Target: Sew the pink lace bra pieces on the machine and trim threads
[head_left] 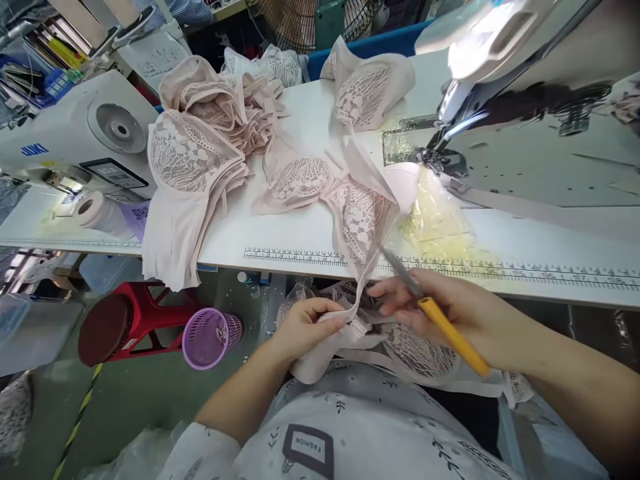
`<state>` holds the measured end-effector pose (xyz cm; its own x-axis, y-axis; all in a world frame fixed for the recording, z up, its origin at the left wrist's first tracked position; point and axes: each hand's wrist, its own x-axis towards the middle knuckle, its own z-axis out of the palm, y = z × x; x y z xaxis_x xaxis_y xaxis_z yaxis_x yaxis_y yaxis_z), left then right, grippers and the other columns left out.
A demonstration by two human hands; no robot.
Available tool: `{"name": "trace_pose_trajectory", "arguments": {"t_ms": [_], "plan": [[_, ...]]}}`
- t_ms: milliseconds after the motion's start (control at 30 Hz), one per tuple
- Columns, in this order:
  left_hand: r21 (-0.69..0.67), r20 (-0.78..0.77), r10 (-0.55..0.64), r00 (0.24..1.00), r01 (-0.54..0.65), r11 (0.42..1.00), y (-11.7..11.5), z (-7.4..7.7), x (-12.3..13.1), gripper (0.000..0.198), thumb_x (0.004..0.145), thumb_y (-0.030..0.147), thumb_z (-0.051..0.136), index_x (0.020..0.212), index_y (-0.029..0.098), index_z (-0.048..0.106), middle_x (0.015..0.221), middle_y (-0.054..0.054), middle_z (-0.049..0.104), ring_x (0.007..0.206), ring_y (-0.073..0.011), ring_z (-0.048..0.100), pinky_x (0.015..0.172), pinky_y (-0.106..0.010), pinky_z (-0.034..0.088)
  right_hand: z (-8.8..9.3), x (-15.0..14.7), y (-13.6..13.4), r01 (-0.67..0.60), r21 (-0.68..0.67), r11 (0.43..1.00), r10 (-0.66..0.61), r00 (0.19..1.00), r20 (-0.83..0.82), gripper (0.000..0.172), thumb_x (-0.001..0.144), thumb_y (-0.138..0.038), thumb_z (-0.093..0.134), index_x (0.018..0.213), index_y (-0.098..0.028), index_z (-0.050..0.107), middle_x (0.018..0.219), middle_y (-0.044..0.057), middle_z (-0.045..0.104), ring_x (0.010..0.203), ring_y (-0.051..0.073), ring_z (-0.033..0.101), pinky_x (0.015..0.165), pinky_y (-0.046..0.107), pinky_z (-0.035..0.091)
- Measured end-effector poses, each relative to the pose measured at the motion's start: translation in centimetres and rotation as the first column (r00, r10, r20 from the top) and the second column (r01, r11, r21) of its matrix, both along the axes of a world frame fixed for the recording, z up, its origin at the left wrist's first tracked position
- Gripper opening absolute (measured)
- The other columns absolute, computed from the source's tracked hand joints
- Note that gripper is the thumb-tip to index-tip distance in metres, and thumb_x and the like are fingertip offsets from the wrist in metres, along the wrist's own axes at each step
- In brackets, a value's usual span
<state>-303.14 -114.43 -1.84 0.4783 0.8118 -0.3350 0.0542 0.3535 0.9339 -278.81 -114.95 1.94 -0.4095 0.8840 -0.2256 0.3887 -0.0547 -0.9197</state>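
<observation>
Beige lace bra pieces (361, 217) lie across the white table, with a strap hanging over its front edge. My left hand (313, 327) pinches that strap near my lap. To its right, my right hand (430, 310) is closed around a tool with a yellow handle (453, 335) and a grey metal end, which points up-left beside the strap. More lace pieces (420, 347) rest on my lap below both hands. A sewing machine head (480, 67) stands above right, with a pale cup at its needle area. Stacked lace pieces (187, 160) lie at the table's left.
A second sewing machine (75, 127) and a thread spool (97, 212) are at the left. A ruler strip (300, 259) runs along the table edge. Below left stand a red stool (150, 317) and a purple basket (207, 340). A fan (285, 23) is behind.
</observation>
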Motion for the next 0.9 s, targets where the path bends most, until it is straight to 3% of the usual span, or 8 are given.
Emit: {"name": "trace_pose_trajectory", "arguments": {"t_ms": [133, 233, 367, 500, 633, 733, 833, 900], "plan": [[-0.058, 0.188, 0.182, 0.965, -0.174, 0.983, 0.2, 0.0, -0.4, 0.029, 0.069, 0.038, 0.079, 0.066, 0.015, 0.062, 0.095, -0.009, 0.070, 0.089, -0.0198, 0.063, 0.081, -0.029, 0.045, -1.9, 1.1, -1.1, -0.111, -0.074, 0.991, 0.100, 0.985, -0.138, 0.038, 0.083, -0.060, 0.051, 0.088, -0.023, 0.050, 0.083, 0.006, 0.056, 0.071, 0.018, 0.053, 0.062, 0.031, 0.048], [-0.204, 0.264, 0.261, 0.929, -0.210, 0.956, 0.3, 0.0, -0.3, 0.032, 0.071, 0.039, 0.078, 0.069, 0.015, 0.056, 0.081, -0.009, 0.073, 0.068, -0.0164, 0.064, 0.065, -0.026, 0.047, -3.4, 0.7, -1.6, -0.221, -0.079, 0.972, 0.214, 0.972, -0.096, 0.044, 0.085, -0.066, 0.045, 0.086, -0.022, 0.049, 0.077, 0.004, 0.052, 0.067, 0.017, 0.048, 0.058, 0.029, 0.044], [-0.260, 0.252, 0.289, 0.924, -0.223, 0.940, 0.4, 0.3, 0.1, 0.043, 0.062, 0.042, 0.084, 0.082, 0.014, 0.058, 0.061, -0.004, 0.068, 0.056, -0.0143, 0.061, 0.061, -0.025, 0.047, -4.5, -0.5, -1.9, -0.309, -0.047, 0.950, 0.307, 0.950, -0.053, 0.048, 0.090, -0.066, 0.033, 0.082, -0.021, 0.047, 0.072, 0.002, 0.048, 0.063, 0.016, 0.045, 0.057, 0.029, 0.040], [-0.252, 0.140, 0.253, 0.957, -0.213, 0.944, 0.4, 0.7, 0.5, 0.054, 0.053, 0.046, 0.088, 0.087, 0.013, 0.062, 0.059, -0.001, 0.065, 0.052, -0.0115, 0.058, 0.060, -0.025, 0.048, -5.1, -1.0, -2.2, -0.314, -0.043, 0.948, 0.313, 0.949, -0.031, 0.047, 0.090, -0.065, 0.033, 0.079, -0.021, 0.046, 0.073, 0.004, 0.050, 0.064, 0.017, 0.047, 0.060, 0.030, 0.042], [-0.059, -0.057, 0.264, 0.963, -0.268, 0.962, 0.2, 0.5, 0.7, 0.048, 0.051, 0.040, 0.088, 0.085, 0.014, 0.067, 0.078, -0.005, 0.070, 0.069, -0.0154, 0.063, 0.067, -0.027, 0.049, -5.8, -0.6, -3.0, -0.271, -0.123, 0.955, 0.263, 0.961, -0.081, 0.048, 0.088, -0.068, 0.037, 0.081, -0.021, 0.047, 0.074, 0.003, 0.050, 0.064, 0.016, 0.047, 0.059, 0.029, 0.041], [0.131, -0.158, 0.279, 0.947, -0.260, 0.957, 0.2, 0.3, 0.7, 0.035, 0.060, 0.035, 0.083, 0.087, 0.015, 0.072, 0.084, -0.007, 0.072, 0.078, -0.0187, 0.064, 0.074, -0.028, 0.050, -6.3, -0.2, -3.4, -0.262, -0.149, 0.954, 0.248, 0.963, -0.105, 0.046, 0.088, -0.065, 0.040, 0.082, -0.021, 0.049, 0.075, 0.003, 0.051, 0.066, 0.017, 0.049, 0.060, 0.028, 0.042], [0.266, -0.201, 0.297, 0.934, -0.239, 0.934, 0.4, 0.3, 0.5, 0.023, 0.073, 0.036, 0.072, 0.081, 0.015, 0.075, 0.078, -0.008, 0.072, 0.076, -0.0196, 0.065, 0.074, -0.030, 0.050, -6.8, 0.0, -3.6, -0.251, -0.158, 0.955, 0.236, 0.966, -0.108, 0.044, 0.087, -0.064, 0.044, 0.082, -0.021, 0.051, 0.075, 0.003, 0.052, 0.065, 0.017, 0.049, 0.059, 0.028, 0.043], [0.285, -0.181, 0.314, 0.932, -0.256, 0.924, 0.5, 0.5, 0.3, 0.023, 0.076, 0.038, 0.070, 0.078, 0.016, 0.076, 0.083, -0.010, 0.074, 0.084, -0.0211, 0.066, 0.080, -0.032, 0.050, -7.0, 0.0, -3.6, -0.239, -0.161, 0.958, 0.223, 0.969, -0.111, 0.044, 0.086, -0.064, 0.046, 0.082, -0.021, 0.052, 0.075, 0.003, 0.054, 0.065, 0.017, 0.050, 0.058, 0.028, 0.043]]}}
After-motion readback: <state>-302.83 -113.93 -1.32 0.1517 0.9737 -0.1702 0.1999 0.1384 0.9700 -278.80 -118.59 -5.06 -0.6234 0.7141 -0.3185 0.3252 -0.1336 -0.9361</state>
